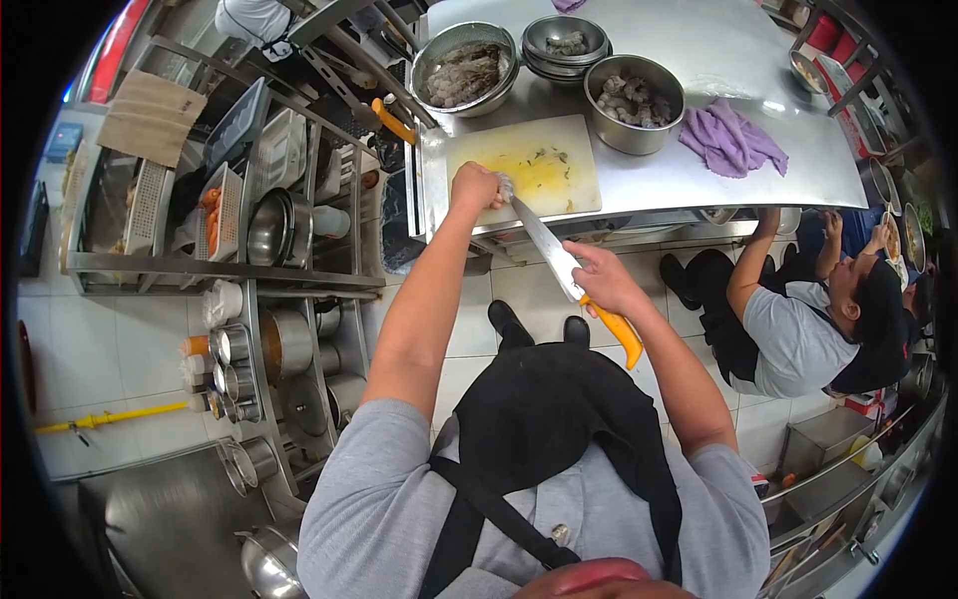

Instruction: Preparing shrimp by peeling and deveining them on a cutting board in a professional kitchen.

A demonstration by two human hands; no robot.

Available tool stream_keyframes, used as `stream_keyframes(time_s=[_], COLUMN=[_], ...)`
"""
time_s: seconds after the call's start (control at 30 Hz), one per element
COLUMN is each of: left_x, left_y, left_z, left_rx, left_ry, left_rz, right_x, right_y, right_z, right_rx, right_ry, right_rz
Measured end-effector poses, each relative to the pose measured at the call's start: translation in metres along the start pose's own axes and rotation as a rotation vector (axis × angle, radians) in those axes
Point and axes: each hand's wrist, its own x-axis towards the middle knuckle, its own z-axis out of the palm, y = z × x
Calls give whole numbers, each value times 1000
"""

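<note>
My left hand [475, 187] pinches grey shrimp [506, 188] over near part of cutting board [492, 148]; my right hand [607, 279], apart, grips orange-handled knife [545, 240], tip at shrimp. Board lies on steel surface [763, 70], near metal pot [631, 138].

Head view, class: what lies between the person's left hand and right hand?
In the head view, a knife blade lies there, running from the right hand toward the grey shrimp held in the left hand.
</note>
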Motion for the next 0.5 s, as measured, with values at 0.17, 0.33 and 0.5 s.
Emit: stream_keyframes(time_s=[0.17,0.33,0.5], left_x=[-12,-6,4], left_y=[8,7,4], left_z=[-15,-32,-34], left_rx=[506,979,906], left_ry=[132,-276,-263], left_rz=[389,1381,1267], right_x=[-26,-30,-20], right_y=[-1,4,4], right_z=[-14,-13,-4], right_rx=[-7,-10,12], right_ry=[48,122,160], right_rz=[75,80,77])
